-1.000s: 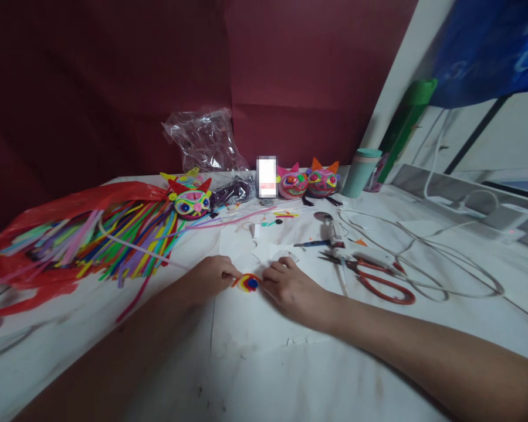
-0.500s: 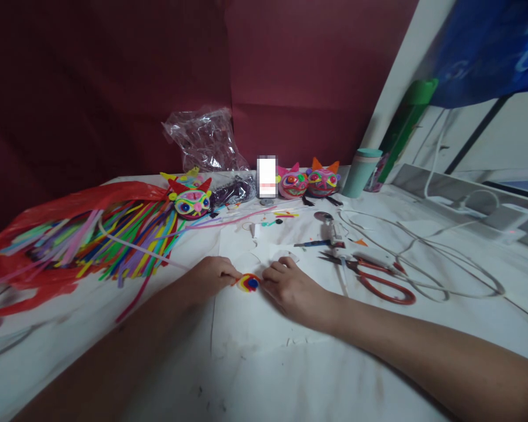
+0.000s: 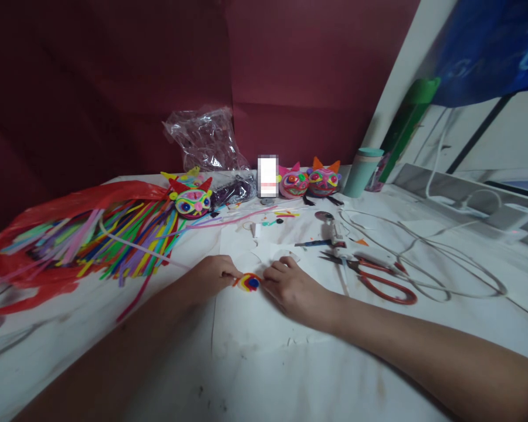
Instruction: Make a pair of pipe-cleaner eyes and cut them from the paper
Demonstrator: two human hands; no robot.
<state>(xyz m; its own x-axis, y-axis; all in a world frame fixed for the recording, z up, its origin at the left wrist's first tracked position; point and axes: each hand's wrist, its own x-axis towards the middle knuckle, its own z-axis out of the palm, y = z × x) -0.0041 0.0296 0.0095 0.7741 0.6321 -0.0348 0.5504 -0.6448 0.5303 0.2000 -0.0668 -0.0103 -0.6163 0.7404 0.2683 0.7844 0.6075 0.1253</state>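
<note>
Between my two hands is a small coil of pipe cleaners, with orange, yellow and red bands curving around a blue centre. My left hand is closed, its fingertips pinching the coil's orange end at the left. On the other side my right hand has its fingers curled together at the coil's right edge. Its fingertips are partly hidden. A white sheet of paper lies under both hands.
Orange-handled scissors and a glue gun lie to the right, beside a looped cable. Many colourful pipe cleaners spread over a red plastic bag at left. Decorated animal heads and a green cup stand behind.
Both hands keep their grip on the coil with almost no movement. The whole view has shifted very slightly.
</note>
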